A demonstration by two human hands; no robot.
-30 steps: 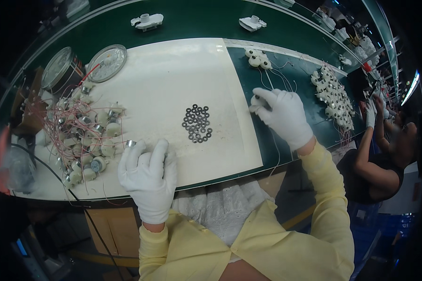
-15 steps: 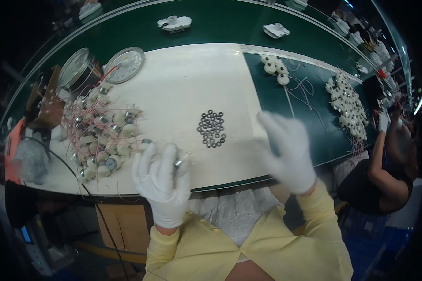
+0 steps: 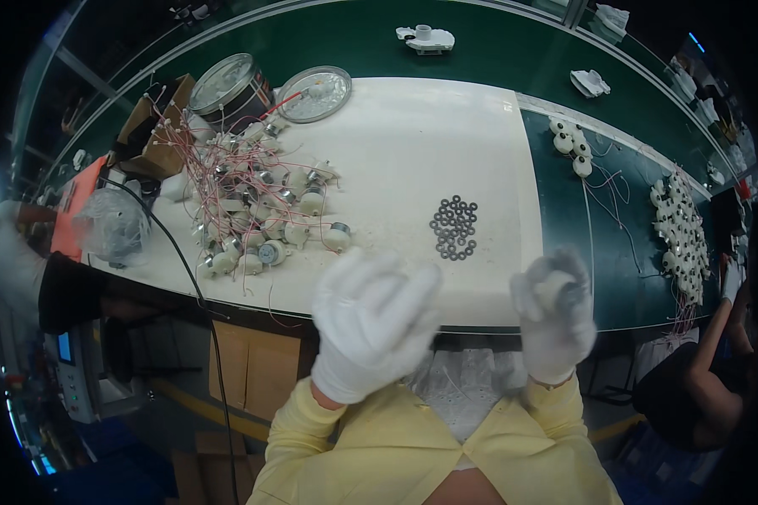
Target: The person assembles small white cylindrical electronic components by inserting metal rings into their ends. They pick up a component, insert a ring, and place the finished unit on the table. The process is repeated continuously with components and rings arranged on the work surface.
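Observation:
My left hand (image 3: 372, 324), in a white glove, is above the white board's near edge with its fingers bent. Motion smears them, and whatever lies under them is hidden. A single small motor (image 3: 338, 236) with a metal cap lies just beyond that hand. To the right is my right hand (image 3: 554, 318), also gloved, raised with curled fingers and grey, stained-looking fingertips. Blur keeps me from telling whether anything is in it. Between the hands and farther off, a cluster of small dark metal rings (image 3: 454, 227) lies on the white board (image 3: 421, 151).
At left is a heap of small white motors (image 3: 261, 202) with pink wires, by a tin (image 3: 229, 88), a round lid (image 3: 314, 94) and a plastic bag (image 3: 111, 225). More white parts (image 3: 679, 227) cover the green mat at right. A co-worker (image 3: 691, 387) sits at right.
The view has swung left, so the bench shifts rightward in the picture. My right hand has drawn back toward me with its fingers curled. My left hand has moved right, away from the motor heap.

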